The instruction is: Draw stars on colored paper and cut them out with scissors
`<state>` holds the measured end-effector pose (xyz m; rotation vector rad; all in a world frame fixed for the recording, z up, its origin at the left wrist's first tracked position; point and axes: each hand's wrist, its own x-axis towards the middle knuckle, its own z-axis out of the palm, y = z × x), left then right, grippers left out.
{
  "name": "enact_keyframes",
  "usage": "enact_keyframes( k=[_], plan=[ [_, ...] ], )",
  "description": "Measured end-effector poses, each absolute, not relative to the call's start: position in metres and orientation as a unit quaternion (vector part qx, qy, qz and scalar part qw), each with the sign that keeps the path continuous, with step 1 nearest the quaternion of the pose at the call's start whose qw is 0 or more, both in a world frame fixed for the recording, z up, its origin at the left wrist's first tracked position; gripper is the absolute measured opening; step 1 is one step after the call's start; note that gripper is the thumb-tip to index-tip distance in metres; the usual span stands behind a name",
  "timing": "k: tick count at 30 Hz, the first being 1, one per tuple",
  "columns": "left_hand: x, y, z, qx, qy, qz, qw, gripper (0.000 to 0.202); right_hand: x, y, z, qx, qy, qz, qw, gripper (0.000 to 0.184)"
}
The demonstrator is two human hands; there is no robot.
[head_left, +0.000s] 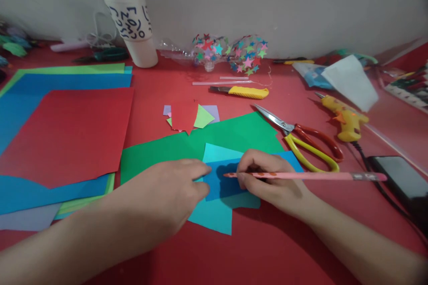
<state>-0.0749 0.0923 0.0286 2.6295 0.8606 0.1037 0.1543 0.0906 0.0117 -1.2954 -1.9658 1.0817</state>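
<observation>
A blue paper strip [219,185] lies over light blue paper [214,218] in front of me, partly on a green sheet [163,149]. My left hand [174,191] holds down the strip's left end, thumb and index fingertip on it, the other fingers curled under. Pinched in my right hand [267,182] is a pink pencil [307,176], lying nearly level, its point to the left just above the blue strip. My right hand rests on the strip and covers part of it. Scissors [297,138] with red and yellow handles lie just beyond it, closed.
Colored sheets [76,129] are stacked at left. Paper scraps [183,116], a yellow utility knife [247,92] and star-covered clear balls [247,55] lie beyond. A white tumbler [129,18] stands at the wall. A glue gun [346,118] and phone [401,180] are at right.
</observation>
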Motion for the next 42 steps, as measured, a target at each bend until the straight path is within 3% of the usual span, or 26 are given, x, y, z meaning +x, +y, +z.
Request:
enact_keyframes(
  k=[3, 8, 30, 38, 42],
  plan=[
    [-0.079, 0.085, 0.021, 0.944, 0.289, -0.01, 0.162, 0.041, 0.154, 0.091, 0.011, -0.486, -0.725, 0.401, 0.279, 0.013],
    [-0.083, 0.072, 0.005, 0.934, 0.315, 0.03, 0.167, 0.053, 0.157, 0.09, 0.011, -0.503, -0.72, 0.387, 0.28, 0.013],
    [-0.093, 0.088, 0.003, 0.938, 0.255, 0.022, 0.233, 0.054, 0.154, 0.089, 0.012, -0.502, -0.727, 0.382, 0.273, 0.015],
    [-0.085, 0.079, 0.006, 0.963, 0.257, -0.017, 0.083, 0.044, 0.152, 0.091, 0.009, -0.529, -0.705, 0.378, 0.282, 0.015],
    [-0.09, 0.085, 0.002, 0.974, 0.21, -0.034, 0.077, 0.046, 0.151, 0.091, 0.01, -0.542, -0.696, 0.375, 0.284, 0.015]
  ],
)
